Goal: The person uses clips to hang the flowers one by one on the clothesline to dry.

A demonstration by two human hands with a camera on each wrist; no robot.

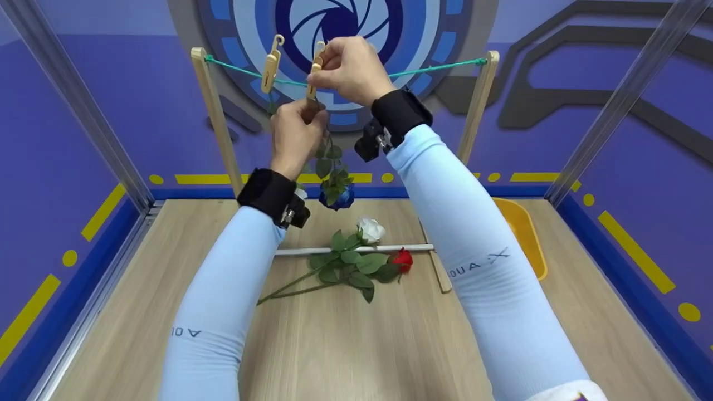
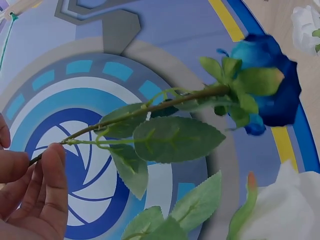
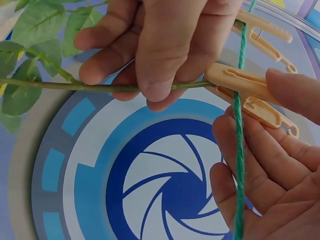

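Note:
My left hand [image 1: 298, 131] pinches the green stem [image 2: 120, 117] of a blue rose [image 1: 337, 196], which hangs flower down with its leaves below the fingers. Just above, my right hand [image 1: 356, 69] holds a light wooden clothespin [image 3: 237, 82] between thumb and fingers, at the green cord [image 3: 239, 165]. In the right wrist view the stem's cut end meets the nose of that clothespin. A second clothespin [image 1: 270, 71] sits on the cord to the left, with a stem below it. A white rose [image 2: 280, 207] shows close by in the left wrist view.
Two wooden posts [image 1: 214, 117] carry the cord. On the table [image 1: 356, 345] lie a white rose [image 1: 371, 230] and a red rose [image 1: 402, 260], their leafy stems across a white rod [image 1: 401, 247]. A yellow tray [image 1: 526, 239] stands at the right, partly behind my right sleeve.

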